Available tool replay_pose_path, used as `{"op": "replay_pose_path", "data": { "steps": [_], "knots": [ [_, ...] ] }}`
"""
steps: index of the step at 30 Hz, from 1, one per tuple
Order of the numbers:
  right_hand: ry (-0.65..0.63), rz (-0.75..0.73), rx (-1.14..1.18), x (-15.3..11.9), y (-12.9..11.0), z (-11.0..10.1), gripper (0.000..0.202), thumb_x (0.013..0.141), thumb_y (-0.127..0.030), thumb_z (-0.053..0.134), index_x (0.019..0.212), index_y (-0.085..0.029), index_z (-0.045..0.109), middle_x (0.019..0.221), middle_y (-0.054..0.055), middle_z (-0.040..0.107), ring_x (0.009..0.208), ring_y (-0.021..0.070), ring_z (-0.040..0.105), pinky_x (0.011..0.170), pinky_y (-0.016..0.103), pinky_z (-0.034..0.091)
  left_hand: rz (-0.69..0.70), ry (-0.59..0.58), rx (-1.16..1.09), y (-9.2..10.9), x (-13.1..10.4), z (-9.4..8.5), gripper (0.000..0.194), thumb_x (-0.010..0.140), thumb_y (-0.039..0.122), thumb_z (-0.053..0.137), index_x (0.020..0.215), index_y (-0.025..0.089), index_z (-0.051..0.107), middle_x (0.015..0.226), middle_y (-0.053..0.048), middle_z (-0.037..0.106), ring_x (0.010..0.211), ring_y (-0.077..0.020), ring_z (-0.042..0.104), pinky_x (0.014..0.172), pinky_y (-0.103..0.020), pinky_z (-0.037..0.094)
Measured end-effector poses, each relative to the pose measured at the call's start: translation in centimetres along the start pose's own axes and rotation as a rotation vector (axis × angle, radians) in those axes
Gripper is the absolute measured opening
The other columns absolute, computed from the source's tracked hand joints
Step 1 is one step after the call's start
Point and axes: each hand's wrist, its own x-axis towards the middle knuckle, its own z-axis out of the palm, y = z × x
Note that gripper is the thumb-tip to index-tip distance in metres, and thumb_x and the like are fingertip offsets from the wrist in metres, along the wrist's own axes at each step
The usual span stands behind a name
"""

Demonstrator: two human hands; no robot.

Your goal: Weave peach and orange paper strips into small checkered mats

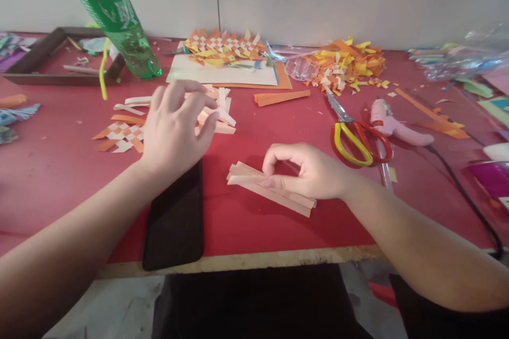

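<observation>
My left hand [175, 124] hovers over a loose pile of pale paper strips [225, 122], fingers bent and apart, with nothing visible in its grasp. Beside it lies a small woven piece of orange and white paper [124, 135]. A black phone [175, 222] rests flat below that hand. Nearer the table's front edge, my right hand [302, 172] pinches thumb and forefinger at a peach paper strip [246, 183], in a small bundle of similar strips lying on the red table. The exact fingertip contact is partly hidden.
Yellow-and-red-handled scissors [360, 140] and a pink glue gun [400, 124] with a black cord lie right. Folded paper pieces [345, 66] are heaped behind. A green bottle [119, 21] stands by a brown frame [59, 79] at back left. Orange strips [282, 97] lie mid-table.
</observation>
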Motion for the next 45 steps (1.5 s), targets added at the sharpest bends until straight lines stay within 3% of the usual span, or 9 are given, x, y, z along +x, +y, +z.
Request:
{"op": "replay_pose_path", "data": {
  "steps": [4, 6, 9, 18, 24, 31, 34, 40, 45],
  "knots": [
    [0.158, 0.049, 0.271, 0.0, 0.4, 0.3, 0.024, 0.082, -0.029, 0.076, 0.081, -0.02, 0.053, 0.074, -0.004, 0.059, 0.064, 0.0105, 0.055, 0.058, 0.024, 0.041, -0.042, -0.243, -0.551, 1.5, -0.7, 0.3, 0.042, 0.1, 0.051, 0.041, 0.096, 0.021, 0.069, 0.099, -0.008, 0.073, 0.094, -0.0227, 0.066, 0.086, -0.036, 0.051],
    [0.176, 0.077, 0.302, 0.0, 0.6, 0.4, 0.026, 0.081, -0.028, 0.077, 0.083, -0.021, 0.052, 0.071, -0.004, 0.06, 0.063, 0.0104, 0.056, 0.057, 0.023, 0.04, -0.123, -0.339, -0.686, 1.9, -1.0, 0.5, 0.041, 0.095, 0.056, 0.051, 0.1, 0.019, 0.068, 0.096, -0.007, 0.073, 0.086, -0.0203, 0.067, 0.077, -0.032, 0.051],
    [0.164, 0.116, 0.262, 0.0, 0.7, 0.4, 0.024, 0.083, -0.031, 0.075, 0.087, -0.021, 0.053, 0.074, -0.003, 0.066, 0.065, 0.0111, 0.058, 0.058, 0.023, 0.041, -0.186, -0.373, -0.653, 2.1, -1.1, 0.8, 0.032, 0.082, 0.043, 0.075, 0.099, 0.017, 0.067, 0.09, -0.005, 0.073, 0.08, -0.017, 0.066, 0.069, -0.027, 0.049],
    [0.044, 0.113, 0.182, -0.2, -0.1, 0.0, 0.01, 0.091, -0.023, 0.063, 0.092, -0.019, 0.054, 0.067, -0.005, 0.06, 0.056, 0.007, 0.05, 0.052, 0.02, 0.037, -0.079, -0.583, -0.47, 1.6, -1.2, 1.0, 0.026, 0.086, 0.041, 0.069, 0.098, 0.018, 0.068, 0.07, 0.001, 0.068, 0.061, -0.0122, 0.06, 0.058, -0.025, 0.045],
    [0.037, 0.081, 0.404, -0.2, -0.1, -0.1, 0.008, 0.092, -0.024, 0.065, 0.093, -0.017, 0.06, 0.072, 0.0, 0.072, 0.065, 0.0121, 0.069, 0.062, 0.023, 0.053, 0.034, -0.511, -0.451, 1.7, -1.0, 0.7, 0.02, 0.089, 0.039, 0.068, 0.087, 0.019, 0.07, 0.087, -0.001, 0.074, 0.08, -0.0141, 0.063, 0.071, -0.026, 0.045],
    [-0.038, -0.044, 0.587, -0.3, 0.2, -0.6, 0.021, 0.089, -0.014, 0.061, 0.101, -0.02, 0.077, 0.096, 0.005, 0.081, 0.09, 0.0193, 0.077, 0.082, 0.033, 0.061, -0.307, -0.507, -0.784, 1.7, -0.7, 0.8, 0.027, 0.076, 0.038, 0.082, 0.082, 0.018, 0.064, 0.071, 0.0, 0.067, 0.064, -0.0127, 0.064, 0.059, -0.023, 0.048],
    [-0.028, -0.02, 0.53, -0.2, 0.2, -0.6, 0.016, 0.086, -0.019, 0.068, 0.099, -0.021, 0.079, 0.097, 0.005, 0.08, 0.085, 0.0189, 0.076, 0.073, 0.03, 0.061, -0.434, -0.454, -0.855, 1.7, -0.7, 1.0, 0.033, 0.073, 0.038, 0.084, 0.09, 0.019, 0.064, 0.072, 0.0, 0.071, 0.063, -0.014, 0.068, 0.057, -0.023, 0.052],
    [0.203, -0.029, 0.356, 0.4, 0.4, -0.1, 0.031, 0.085, -0.038, 0.074, 0.063, -0.017, 0.068, 0.07, 0.001, 0.067, 0.062, 0.0108, 0.061, 0.058, 0.025, 0.048, -0.572, -0.473, -0.957, 1.9, -0.8, 1.1, 0.024, 0.075, 0.025, 0.082, 0.096, 0.019, 0.071, 0.078, -0.002, 0.077, 0.071, -0.0153, 0.074, 0.065, -0.023, 0.058],
    [0.331, 0.055, 0.392, 0.5, 0.9, 0.5, 0.03, 0.082, -0.034, 0.079, 0.069, -0.019, 0.056, 0.064, -0.003, 0.064, 0.055, 0.0095, 0.058, 0.054, 0.024, 0.045, -0.631, -0.496, -1.026, 2.4, -1.0, 1.1, 0.022, 0.076, 0.033, 0.083, 0.09, 0.018, 0.074, 0.081, -0.002, 0.077, 0.077, -0.0156, 0.074, 0.073, -0.024, 0.061]
  ]
}}
